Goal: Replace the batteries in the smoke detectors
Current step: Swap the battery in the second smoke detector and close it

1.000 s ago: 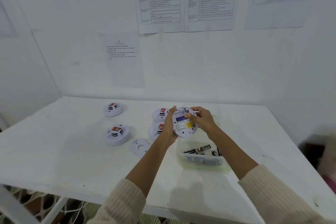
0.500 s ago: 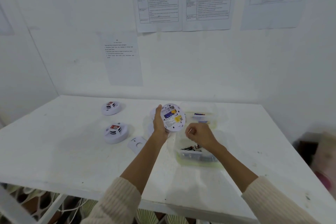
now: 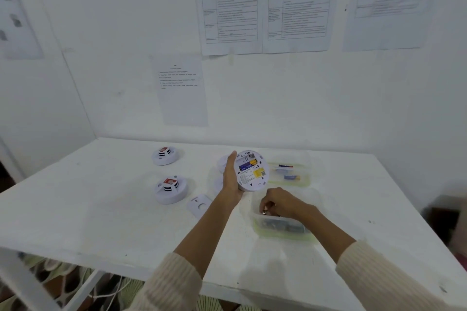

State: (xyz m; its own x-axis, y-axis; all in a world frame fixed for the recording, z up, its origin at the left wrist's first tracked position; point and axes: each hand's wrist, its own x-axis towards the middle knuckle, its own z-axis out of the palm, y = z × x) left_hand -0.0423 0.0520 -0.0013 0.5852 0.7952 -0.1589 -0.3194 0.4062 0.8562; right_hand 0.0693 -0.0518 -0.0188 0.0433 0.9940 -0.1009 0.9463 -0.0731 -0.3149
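Step in hand: a battery exchange at the near tub (image 3: 278,233) is judged; whether the loose battery (image 3: 264,213) is being dropped or picked cannot be told
Left hand (image 3: 231,179): the held detector (image 3: 252,171) is gripped by its rim, one digit laid straight up the edge, the rest hidden behind the disc
Held detector: raised above the table (image 3: 101,209), tilted on edge, back turned toward the camera, compartment open at the top
Compartment: one seated battery (image 3: 249,164) is seen; the place above it looks vacant, though too small to be sure
Right hand (image 3: 280,203): lowered into the near tub, fingers curled, a metal battery end pinched at the tips
Far tub (image 3: 305,171): a few batteries are kept apart there, just beside the held detector
Handling advised: only one battery is to be lifted, pinched at mid-body; the detector is to be kept steady with the slot in view; polarity is to be matched to the marks, spring end seated first
Risk: used and fresh batteries may be mixed if the tubs are confused
Awaiting: two detectors (image 3: 165,156) (image 3: 171,189) are set to the left; a cover plate (image 3: 199,206) lies near the left forearm
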